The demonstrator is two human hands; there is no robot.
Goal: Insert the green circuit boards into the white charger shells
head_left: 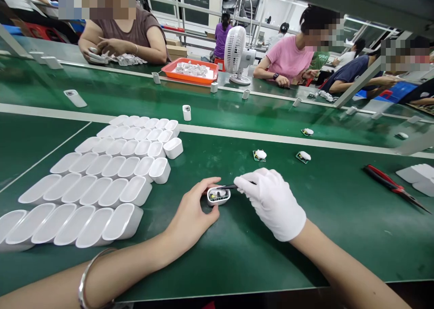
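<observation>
Between the thumb and fingers of my bare left hand (193, 214) is a small white plastic housing (218, 202), its open top facing up. Inside it sits a circuit board (217, 194) with a white blob and small parts. My right hand (271, 200), in a white glove, is closed around dark tweezers (230, 187), whose tip reaches over the housing's rim. Rows of white housings (132, 223) with open tops stand to the left of my left hand. Beyond my right hand lie circuit boards with white blobs, one nearest (260, 155) and another (303, 156) to its right.
Red-handled pliers (389, 182) lie at the right, beside white housings (418, 178). A pale strip (237, 137) separates my bench from a green belt carrying a filled housing (186, 112). Across it are an orange tray (190, 77), a white fan (235, 53) and several people at work.
</observation>
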